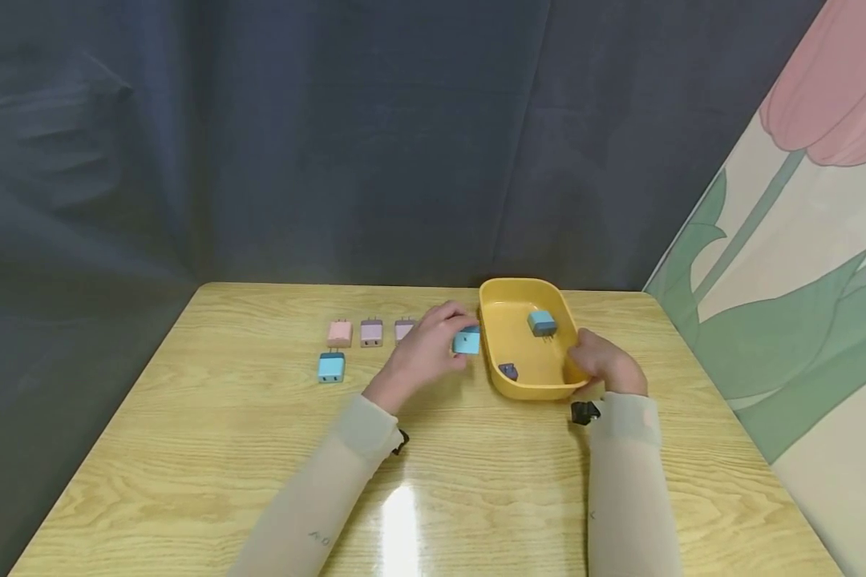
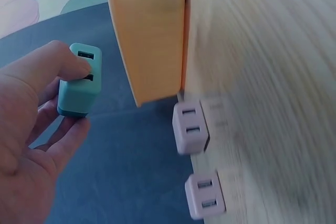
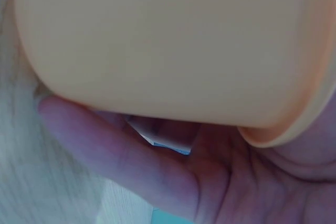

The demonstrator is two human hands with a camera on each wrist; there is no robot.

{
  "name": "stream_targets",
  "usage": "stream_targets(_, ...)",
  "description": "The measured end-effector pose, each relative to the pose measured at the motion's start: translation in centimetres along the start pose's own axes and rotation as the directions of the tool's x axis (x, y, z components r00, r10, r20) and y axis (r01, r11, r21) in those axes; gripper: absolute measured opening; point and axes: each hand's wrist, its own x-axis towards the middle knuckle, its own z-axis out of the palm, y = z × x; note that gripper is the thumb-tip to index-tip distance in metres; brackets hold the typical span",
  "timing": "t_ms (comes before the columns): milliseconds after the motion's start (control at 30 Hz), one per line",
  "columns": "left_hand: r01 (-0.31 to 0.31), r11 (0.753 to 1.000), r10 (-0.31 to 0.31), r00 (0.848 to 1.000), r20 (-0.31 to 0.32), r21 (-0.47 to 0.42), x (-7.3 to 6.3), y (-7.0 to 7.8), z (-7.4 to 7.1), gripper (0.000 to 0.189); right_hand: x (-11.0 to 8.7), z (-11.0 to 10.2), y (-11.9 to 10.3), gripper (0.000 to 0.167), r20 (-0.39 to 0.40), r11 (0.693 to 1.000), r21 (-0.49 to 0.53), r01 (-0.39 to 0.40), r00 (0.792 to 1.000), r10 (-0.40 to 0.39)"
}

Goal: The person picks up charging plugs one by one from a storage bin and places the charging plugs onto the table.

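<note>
My left hand [image 1: 426,343] pinches a light blue USB wall charger [image 1: 467,340] between thumb and fingers, just left of the yellow plastic bin [image 1: 527,393]. In the left wrist view, the two ports of this charger show beside the thumb, and it is clear of the table. My right hand [image 1: 609,362] grips the bin by its right side near the front corner; the right wrist view has the thumb along the outer wall. Inside the bin lie a blue and dark grey charger [image 1: 543,322] and a dark purple charger [image 1: 508,371].
On the wooden table [image 1: 188,449], left of the bin, a pink charger [image 1: 339,334] and two lilac chargers [image 1: 371,333] form a row, prongs pointing away. A blue charger [image 1: 331,368] sits before the pink one. A dark cloth [image 1: 368,144] hangs behind the table.
</note>
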Motion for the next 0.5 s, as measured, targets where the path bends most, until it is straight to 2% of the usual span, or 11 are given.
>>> stream_targets(267,0.052,0.998,-0.052,0.999,-0.012,0.019,-1.6,-2.1,-1.9,0.058,0.2,0.3,-0.1,0.045,0.007,1.0,0.018,-0.004,1.0,0.004)
stream_targets(500,0.096,0.995,-0.096,0.995,-0.022,-0.004,-2.7,-3.2,-3.0,0.055,0.3,0.0,-0.1,0.043,0.006,1.0,0.014,-0.012,1.0,0.012)
